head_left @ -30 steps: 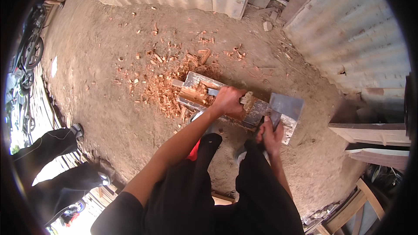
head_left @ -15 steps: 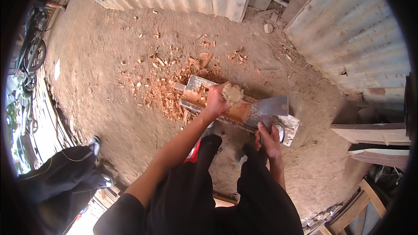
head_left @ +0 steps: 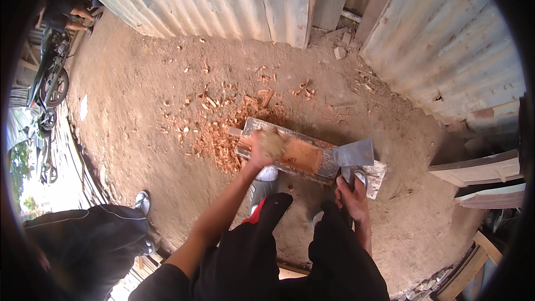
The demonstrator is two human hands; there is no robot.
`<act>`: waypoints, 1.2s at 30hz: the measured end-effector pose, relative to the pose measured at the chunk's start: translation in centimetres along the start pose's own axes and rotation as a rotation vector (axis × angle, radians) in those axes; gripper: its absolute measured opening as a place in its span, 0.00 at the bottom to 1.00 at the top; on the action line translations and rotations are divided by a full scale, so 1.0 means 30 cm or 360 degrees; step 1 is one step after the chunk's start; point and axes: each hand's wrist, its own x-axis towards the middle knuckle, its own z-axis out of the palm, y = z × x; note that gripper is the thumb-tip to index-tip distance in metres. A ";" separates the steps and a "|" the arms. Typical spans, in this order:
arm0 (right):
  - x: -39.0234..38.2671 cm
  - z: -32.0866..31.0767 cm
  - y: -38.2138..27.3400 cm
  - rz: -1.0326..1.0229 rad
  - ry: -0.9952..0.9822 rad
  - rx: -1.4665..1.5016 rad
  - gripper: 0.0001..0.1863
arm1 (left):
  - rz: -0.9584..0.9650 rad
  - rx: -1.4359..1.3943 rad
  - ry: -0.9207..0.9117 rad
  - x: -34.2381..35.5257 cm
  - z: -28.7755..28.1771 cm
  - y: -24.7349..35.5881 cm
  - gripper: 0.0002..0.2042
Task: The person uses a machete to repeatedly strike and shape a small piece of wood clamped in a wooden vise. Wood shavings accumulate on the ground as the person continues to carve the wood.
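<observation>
Between my feet lies a long block of wood [head_left: 301, 156] with weathered grey edges and a reddish-brown hollow cut into its upper face. Over its left part, my left hand [head_left: 258, 151] is closed on a round tan thing with a frayed, rough end [head_left: 273, 144]; motion blurs it, and I cannot tell its kind. My right hand [head_left: 352, 194] grips the dark handle of an adze [head_left: 355, 153], whose broad flat grey blade sits over the block's right end. A pale, worn board [head_left: 378, 178] shows beyond that end, near my right foot.
Reddish wood chips [head_left: 217, 142] litter the dirt floor left of the block. Corrugated metal sheets [head_left: 206, 5] stand ahead and at right. Wooden boards [head_left: 479, 173] jut in from the right. Another person's dark-trousered leg [head_left: 89, 234] is at left, with a motorcycle [head_left: 53, 81] beyond.
My left hand has moved left along the block with the round tan thing. The right hand keeps its hold on the adze. The whole view has shifted slightly.
</observation>
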 end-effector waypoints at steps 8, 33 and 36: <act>-0.050 -0.071 0.017 0.0001 0.0182 0.0112 0.13 | 0.0155 0.3099 -0.0753 0.134 0.276 -0.376 0.20; -0.148 -0.200 0.057 0.0042 0.0359 0.0097 0.14 | 0.0107 0.3059 -0.0462 0.163 0.236 -0.414 0.20; -0.139 -0.216 0.053 -0.0031 0.0301 0.0008 0.13 | 0.0196 0.3037 -0.0526 0.159 0.210 -0.491 0.23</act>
